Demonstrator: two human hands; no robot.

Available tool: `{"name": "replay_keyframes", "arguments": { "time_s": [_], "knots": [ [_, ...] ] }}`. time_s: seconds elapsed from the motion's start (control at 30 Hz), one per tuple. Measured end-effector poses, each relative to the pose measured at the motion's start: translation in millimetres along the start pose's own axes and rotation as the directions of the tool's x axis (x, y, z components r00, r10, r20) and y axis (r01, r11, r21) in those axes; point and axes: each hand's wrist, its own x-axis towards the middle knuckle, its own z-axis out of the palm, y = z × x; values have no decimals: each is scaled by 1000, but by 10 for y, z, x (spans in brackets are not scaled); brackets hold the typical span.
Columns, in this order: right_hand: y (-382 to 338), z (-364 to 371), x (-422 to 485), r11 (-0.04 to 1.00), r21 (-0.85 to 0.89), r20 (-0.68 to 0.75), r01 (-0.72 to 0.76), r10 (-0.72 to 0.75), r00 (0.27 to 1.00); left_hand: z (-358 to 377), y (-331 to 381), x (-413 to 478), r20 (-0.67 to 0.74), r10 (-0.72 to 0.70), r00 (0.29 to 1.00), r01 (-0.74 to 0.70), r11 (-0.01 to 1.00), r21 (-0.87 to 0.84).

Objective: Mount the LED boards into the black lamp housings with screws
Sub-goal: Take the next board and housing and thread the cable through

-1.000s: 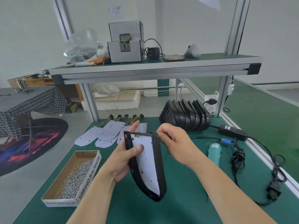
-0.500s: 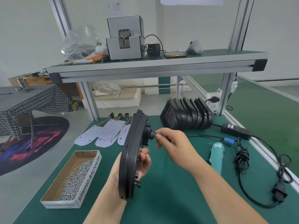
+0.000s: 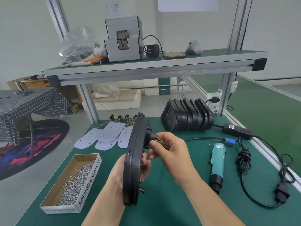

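Observation:
My left hand (image 3: 119, 173) grips a black lamp housing (image 3: 132, 162) edge-on above the green bench, its open face turned left and away from me. At the housing's back, my right hand (image 3: 171, 150) pinches the black cable plug (image 3: 152, 137), from which yellow and dark wires (image 3: 160, 141) run out. The board inside the housing is hidden. Several loose white LED boards (image 3: 105, 136) with wired plugs lie behind. A row of black housings (image 3: 187, 118) stands at the back right.
A cardboard box of screws (image 3: 71, 181) sits at the left front. A teal electric screwdriver (image 3: 217, 163) lies to the right with its black cable (image 3: 244, 159) and power adapter (image 3: 237, 132). A shelf (image 3: 154, 64) overhead carries a grey screw feeder (image 3: 123, 41).
The housing turned from face-up, showing the board, to edge-on. My right hand went to the back and has pulled the plug out, so its wires now show.

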Motion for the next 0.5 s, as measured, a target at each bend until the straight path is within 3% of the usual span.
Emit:
{"name": "replay_keyframes", "arguments": {
  "time_s": [0.17,0.27,0.5],
  "knots": [
    [-5,15,-31,973,-184,-30,141,-149,988,356,-46,-275,85,-19,996,22,999,-37],
    [-22,-60,-16,909,-348,32,228,-231,972,436,-89,-400,184,-25,983,40,996,-77],
    [-15,-85,-36,890,-346,71,298,-292,954,560,-172,-502,258,-58,964,104,980,-167]
  ]
}}
